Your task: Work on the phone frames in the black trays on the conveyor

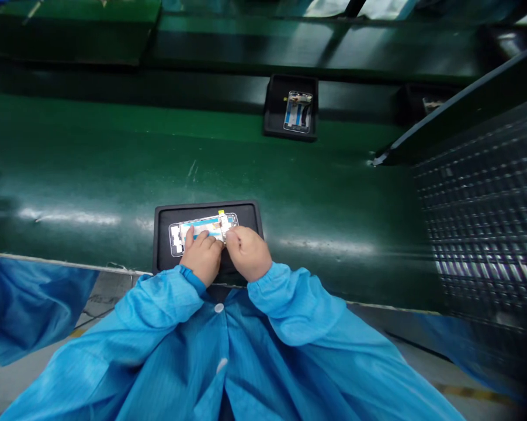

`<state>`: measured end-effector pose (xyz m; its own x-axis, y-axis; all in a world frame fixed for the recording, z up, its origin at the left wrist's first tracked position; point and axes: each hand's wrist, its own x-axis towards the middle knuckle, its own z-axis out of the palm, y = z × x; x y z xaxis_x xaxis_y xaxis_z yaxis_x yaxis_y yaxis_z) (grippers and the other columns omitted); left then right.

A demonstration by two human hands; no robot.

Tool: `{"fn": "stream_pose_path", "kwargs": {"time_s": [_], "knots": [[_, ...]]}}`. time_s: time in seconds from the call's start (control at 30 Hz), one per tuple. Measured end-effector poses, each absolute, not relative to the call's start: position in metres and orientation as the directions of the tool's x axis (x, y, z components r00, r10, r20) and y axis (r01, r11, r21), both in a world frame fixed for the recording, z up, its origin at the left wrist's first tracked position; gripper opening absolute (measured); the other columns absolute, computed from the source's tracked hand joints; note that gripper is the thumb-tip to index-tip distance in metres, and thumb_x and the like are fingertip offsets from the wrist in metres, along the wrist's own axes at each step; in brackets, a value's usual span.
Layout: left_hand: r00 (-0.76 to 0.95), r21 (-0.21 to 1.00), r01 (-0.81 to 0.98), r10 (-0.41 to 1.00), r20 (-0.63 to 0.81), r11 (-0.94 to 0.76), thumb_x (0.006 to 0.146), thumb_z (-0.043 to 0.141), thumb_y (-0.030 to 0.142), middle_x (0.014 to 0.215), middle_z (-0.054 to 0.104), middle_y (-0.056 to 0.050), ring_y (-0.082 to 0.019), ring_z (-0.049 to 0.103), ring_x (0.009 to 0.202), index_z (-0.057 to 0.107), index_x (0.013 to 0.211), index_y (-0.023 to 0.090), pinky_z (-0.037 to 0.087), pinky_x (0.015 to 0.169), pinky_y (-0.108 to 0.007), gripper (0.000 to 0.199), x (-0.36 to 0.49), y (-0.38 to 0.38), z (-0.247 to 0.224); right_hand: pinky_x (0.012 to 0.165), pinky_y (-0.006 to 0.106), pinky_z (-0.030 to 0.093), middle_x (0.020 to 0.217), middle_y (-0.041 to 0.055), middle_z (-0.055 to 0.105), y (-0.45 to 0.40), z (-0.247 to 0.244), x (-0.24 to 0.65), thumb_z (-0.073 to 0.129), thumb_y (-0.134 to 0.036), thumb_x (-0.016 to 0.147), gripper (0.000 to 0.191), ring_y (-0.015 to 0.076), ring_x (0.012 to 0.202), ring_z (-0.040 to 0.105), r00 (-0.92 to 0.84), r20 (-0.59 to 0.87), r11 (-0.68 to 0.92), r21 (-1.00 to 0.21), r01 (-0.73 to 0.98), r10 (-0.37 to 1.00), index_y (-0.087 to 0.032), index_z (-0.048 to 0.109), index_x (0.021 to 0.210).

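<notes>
A phone frame with bare inner parts (174, 233) lies lengthwise in a black tray (162, 213) at the bench's near edge. It has a white outline, blue strips and a yellow tab on its far side. My left hand (202, 257) rests on the middle of the phone frame, its fingers spread out over it. Over the right end, the fingers of my right hand (249, 252) are curled and pinched together at the board area. Whatever lies between those fingertips is hidden.
On the dark strip beyond the green bench (114, 158) sits another black tray (274, 123) with a similar phone frame (297, 111). A further tray (410, 105) stands partly behind a slanted panel (456, 96) at right. Clear ribbed trays (486, 216) stand at the right.
</notes>
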<state>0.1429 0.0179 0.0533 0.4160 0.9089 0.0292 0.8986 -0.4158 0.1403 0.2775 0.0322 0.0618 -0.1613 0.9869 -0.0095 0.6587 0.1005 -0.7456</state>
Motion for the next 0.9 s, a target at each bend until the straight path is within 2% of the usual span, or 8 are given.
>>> {"fn": "stream_pose_path", "kwargs": {"time_s": [0.07, 0.13, 0.23, 0.37, 0.47, 0.6, 0.7, 0.9], "knots": [[0.416, 0.125, 0.901, 0.909, 0.020, -0.415, 0.080, 0.039, 0.014, 0.084, 0.062, -0.007, -0.028, 0.047, 0.102, 0.061, 0.086, 0.018, 0.018, 0.100, -0.059, 0.023, 0.143, 0.018, 0.054, 0.080, 0.030, 0.041, 0.078, 0.0085, 0.061, 0.036, 0.065, 0.275, 0.033, -0.034, 0.084, 0.030, 0.0198, 0.082, 0.056, -0.258, -0.001, 0.182, -0.707, 0.683, 0.966, -0.018, 0.057, 0.075], [0.415, 0.111, 0.903, 0.910, 0.017, -0.414, 0.080, 0.040, 0.014, 0.082, 0.062, -0.007, -0.029, 0.047, 0.102, 0.061, 0.084, 0.018, 0.013, 0.099, -0.062, 0.022, 0.144, 0.018, 0.055, 0.081, 0.030, 0.041, 0.079, 0.0089, 0.061, 0.038, 0.064, 0.274, 0.035, -0.032, 0.083, 0.028, 0.0198, 0.083, 0.056, -0.256, 0.024, 0.196, -0.714, 0.673, 0.966, -0.018, 0.057, 0.075], [0.403, 0.088, 0.910, 0.914, 0.048, -0.406, 0.081, 0.041, 0.015, 0.080, 0.063, -0.006, -0.030, 0.046, 0.102, 0.061, 0.082, 0.019, 0.009, 0.097, -0.066, 0.020, 0.145, 0.018, 0.055, 0.077, 0.028, 0.043, 0.078, 0.0071, 0.062, 0.044, 0.058, 0.275, 0.036, -0.034, 0.083, 0.027, 0.0180, 0.080, 0.057, -0.089, -0.018, 0.040, -0.797, 0.602, 0.996, -0.018, 0.055, 0.074], [0.385, 0.083, 0.916, 0.918, 0.098, -0.393, 0.083, 0.040, 0.018, 0.080, 0.063, -0.006, -0.029, 0.048, 0.100, 0.061, 0.079, 0.019, 0.010, 0.097, -0.065, 0.021, 0.146, 0.016, 0.054, 0.055, 0.023, 0.046, 0.076, 0.0043, 0.061, 0.053, 0.052, 0.280, 0.023, -0.046, 0.086, 0.041, 0.0124, 0.059, 0.057, 0.229, -0.219, -0.273, -0.931, 0.242, 0.948, -0.017, 0.051, 0.088], [0.360, 0.143, 0.918, 0.928, 0.094, -0.370, 0.084, 0.037, 0.020, 0.078, 0.064, -0.005, -0.027, 0.050, 0.097, 0.061, 0.079, 0.018, 0.010, 0.099, -0.063, 0.025, 0.146, 0.017, 0.058, 0.050, 0.022, 0.046, 0.077, 0.0049, 0.062, 0.053, 0.049, 0.281, 0.019, -0.050, 0.086, 0.047, 0.0110, 0.052, 0.055, 0.336, -0.261, -0.304, -0.949, 0.080, 0.905, -0.015, 0.047, 0.099], [0.249, 0.185, 0.946, 0.963, 0.104, -0.265, 0.087, 0.033, 0.027, 0.086, 0.064, -0.005, -0.029, 0.048, 0.100, 0.061, 0.092, 0.020, 0.009, 0.097, -0.065, 0.029, 0.142, 0.034, 0.068, 0.067, 0.025, 0.048, 0.079, 0.0042, 0.063, 0.050, 0.046, 0.277, 0.029, -0.046, 0.085, 0.038, 0.0131, 0.068, 0.060, 0.307, -0.149, -0.219, -0.954, 0.206, 0.940, -0.016, 0.048, 0.099], [0.200, 0.172, 0.964, 0.979, 0.042, -0.205, 0.084, 0.039, 0.035, 0.097, 0.061, -0.007, -0.034, 0.043, 0.105, 0.059, 0.104, 0.027, 0.011, 0.092, -0.068, 0.029, 0.138, 0.053, 0.067, 0.067, 0.025, 0.047, 0.080, 0.0043, 0.063, 0.051, 0.042, 0.275, 0.030, -0.044, 0.085, 0.036, 0.0139, 0.073, 0.060, 0.272, -0.145, -0.212, -0.949, 0.234, 0.951, -0.016, 0.048, 0.099], [0.153, 0.220, 0.968, 0.976, -0.154, -0.118, 0.078, 0.048, 0.043, 0.111, 0.054, -0.006, -0.037, 0.040, 0.109, 0.064, 0.093, 0.037, 0.022, 0.088, -0.066, 0.023, 0.130, 0.073, 0.056, 0.069, 0.027, 0.047, 0.080, 0.0046, 0.063, 0.052, 0.039, 0.276, 0.032, -0.043, 0.084, 0.036, 0.0145, 0.074, 0.060, 0.230, -0.145, -0.193, -0.961, 0.199, 0.962, -0.016, 0.048, 0.101]]}}
